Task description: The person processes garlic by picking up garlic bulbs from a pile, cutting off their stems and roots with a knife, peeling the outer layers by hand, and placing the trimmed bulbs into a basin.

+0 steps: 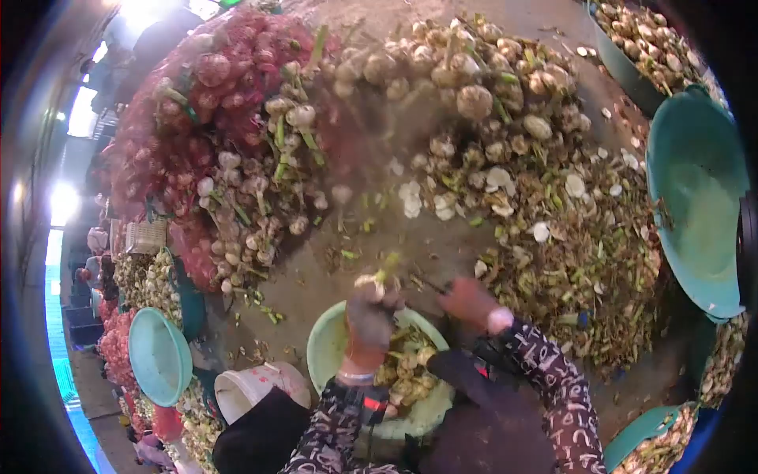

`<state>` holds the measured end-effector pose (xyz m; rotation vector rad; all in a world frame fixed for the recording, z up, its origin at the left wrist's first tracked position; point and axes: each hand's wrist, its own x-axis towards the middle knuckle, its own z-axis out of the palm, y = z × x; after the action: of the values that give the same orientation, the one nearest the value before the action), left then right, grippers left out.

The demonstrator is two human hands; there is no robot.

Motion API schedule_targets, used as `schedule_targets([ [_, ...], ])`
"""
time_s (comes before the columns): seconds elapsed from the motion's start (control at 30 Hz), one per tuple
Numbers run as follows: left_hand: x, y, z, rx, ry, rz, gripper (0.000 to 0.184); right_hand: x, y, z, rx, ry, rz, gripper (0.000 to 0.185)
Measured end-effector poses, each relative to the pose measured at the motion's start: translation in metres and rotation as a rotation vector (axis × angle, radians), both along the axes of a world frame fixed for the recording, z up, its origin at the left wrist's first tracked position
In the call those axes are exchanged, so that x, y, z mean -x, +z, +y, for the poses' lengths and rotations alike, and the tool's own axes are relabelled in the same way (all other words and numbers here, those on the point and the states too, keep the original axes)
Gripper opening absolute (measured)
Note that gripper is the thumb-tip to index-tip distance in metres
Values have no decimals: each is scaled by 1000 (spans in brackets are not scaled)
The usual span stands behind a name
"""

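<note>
My left hand [369, 322] is closed around a garlic bulb [371, 282] with a green stem stub, above the rim of a pale green basin [318, 347]. To its right, my right hand [470, 303] grips a thin dark blade-like tool [427, 283] that points at the bulb; motion blur hides its exact kind. Trimmed garlic bulbs [407, 378] lie in the basin between my forearms. Loose bits of green stem [347, 254] are scattered on the floor beyond my hands.
A red mesh sack [213, 103] of garlic stands at back left, beside a heap of stemmed bulbs [474, 101]. Peelings [584, 268] cover the floor at right. A large teal tub [667, 197], a white bucket [276, 385] and a small green basin [160, 347] stand around me.
</note>
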<state>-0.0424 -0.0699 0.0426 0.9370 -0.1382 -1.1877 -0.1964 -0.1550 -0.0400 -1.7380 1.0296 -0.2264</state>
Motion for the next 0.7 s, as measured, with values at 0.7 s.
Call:
schedule_targets([
  [0.7, -202, -172, -132, -704, -354, -1477, 63, 22, -25, -8, -198, -69, 421, 38],
])
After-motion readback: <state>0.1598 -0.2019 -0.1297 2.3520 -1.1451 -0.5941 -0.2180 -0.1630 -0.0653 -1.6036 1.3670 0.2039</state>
